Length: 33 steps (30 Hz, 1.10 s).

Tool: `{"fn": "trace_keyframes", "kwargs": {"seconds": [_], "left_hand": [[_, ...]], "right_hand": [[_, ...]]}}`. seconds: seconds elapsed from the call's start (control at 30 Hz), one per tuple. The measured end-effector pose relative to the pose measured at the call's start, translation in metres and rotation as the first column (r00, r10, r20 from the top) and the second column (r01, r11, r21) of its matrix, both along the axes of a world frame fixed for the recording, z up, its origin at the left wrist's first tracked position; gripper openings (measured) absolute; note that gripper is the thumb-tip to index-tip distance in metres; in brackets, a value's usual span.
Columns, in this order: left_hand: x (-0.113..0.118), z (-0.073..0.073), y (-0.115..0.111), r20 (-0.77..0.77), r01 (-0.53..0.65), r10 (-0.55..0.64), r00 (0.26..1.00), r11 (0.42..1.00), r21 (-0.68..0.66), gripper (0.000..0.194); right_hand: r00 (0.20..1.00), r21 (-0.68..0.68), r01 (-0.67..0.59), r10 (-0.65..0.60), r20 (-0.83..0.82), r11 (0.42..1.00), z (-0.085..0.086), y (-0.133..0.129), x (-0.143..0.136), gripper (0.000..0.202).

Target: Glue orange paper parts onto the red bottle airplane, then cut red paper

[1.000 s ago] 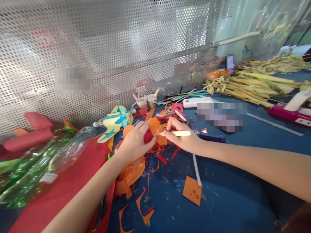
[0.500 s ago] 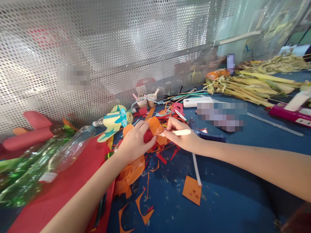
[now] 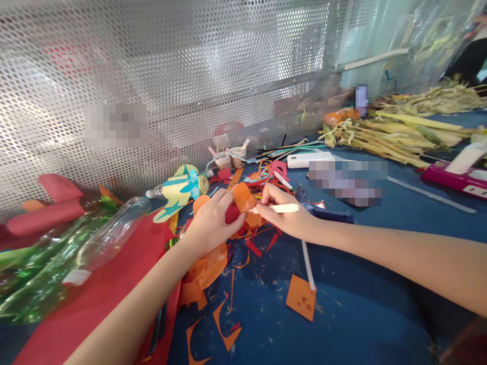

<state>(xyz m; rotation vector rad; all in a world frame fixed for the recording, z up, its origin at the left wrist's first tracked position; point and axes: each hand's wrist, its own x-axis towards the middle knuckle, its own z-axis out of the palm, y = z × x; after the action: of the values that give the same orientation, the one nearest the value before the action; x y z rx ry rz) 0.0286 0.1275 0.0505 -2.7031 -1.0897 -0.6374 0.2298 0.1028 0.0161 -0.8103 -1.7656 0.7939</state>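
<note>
My right hand point(image 3: 283, 212) pinches a cream-coloured pen or stick point(image 3: 285, 208), its tip against an orange paper shape point(image 3: 243, 196). On the left, my left hand point(image 3: 215, 218) is wrapped over a red rolled piece point(image 3: 233, 213) that carries the orange shapes; much of it is hidden under the fingers. More orange paper point(image 3: 213, 268) lies beneath my left wrist. Red and orange scraps point(image 3: 253, 247) are spread around both hands.
Clear bottle point(image 3: 114, 230) and green bottles point(image 3: 41, 274) lie left on red paper point(image 3: 102, 299). A star-decorated bottle point(image 3: 178, 188) stands behind. Glue gun point(image 3: 331, 213), white tool point(image 3: 310, 159), corn husks point(image 3: 411, 134) and purple power strip point(image 3: 452, 178) are right. Mesh panel point(image 3: 171, 76) backs the table.
Both hands stay in nearly the same place, with the pen tip still on the orange shape. A person's dark clothing has come into view at the far upper right.
</note>
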Motion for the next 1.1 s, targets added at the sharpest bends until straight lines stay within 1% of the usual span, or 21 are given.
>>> {"fn": "trace_keyframes", "kwargs": {"seconds": [0.3,0.5,0.8,1.0,1.1], "left_hand": [[0.0003,0.0006,-0.0006,-0.002,-0.008,0.008,1.000,1.000,-0.004,0.019],[-0.0002,0.0003,-0.0005,-0.007,-0.008,0.008,1.000,1.000,0.007,0.018],[0.0004,-0.0002,-0.0003,-0.003,-0.005,0.005,1.000,1.000,0.010,0.018],[0.0005,0.0000,0.0000,-0.006,-0.004,0.004,1.000,1.000,0.009,0.018],[0.0001,-0.0003,0.0003,-0.005,-0.004,0.004,1.000,1.000,0.012,0.018]], "right_hand": [[1.000,-0.008,-0.022,0.022,0.000,1.000,-0.0026,0.0002,-0.0003,0.023],[0.999,0.030,0.031,-0.030,-0.009,0.999,0.0007,0.0002,-0.0009,0.023],[0.999,0.055,0.033,-0.032,-0.008,0.998,0.0014,-0.0009,-0.0015,0.024],[1.000,0.019,0.004,-0.004,-0.008,1.000,-0.0003,-0.0001,-0.0013,0.023],[1.000,0.025,0.001,0.000,-0.025,1.000,-0.0008,0.0005,-0.0012,0.023]]}}
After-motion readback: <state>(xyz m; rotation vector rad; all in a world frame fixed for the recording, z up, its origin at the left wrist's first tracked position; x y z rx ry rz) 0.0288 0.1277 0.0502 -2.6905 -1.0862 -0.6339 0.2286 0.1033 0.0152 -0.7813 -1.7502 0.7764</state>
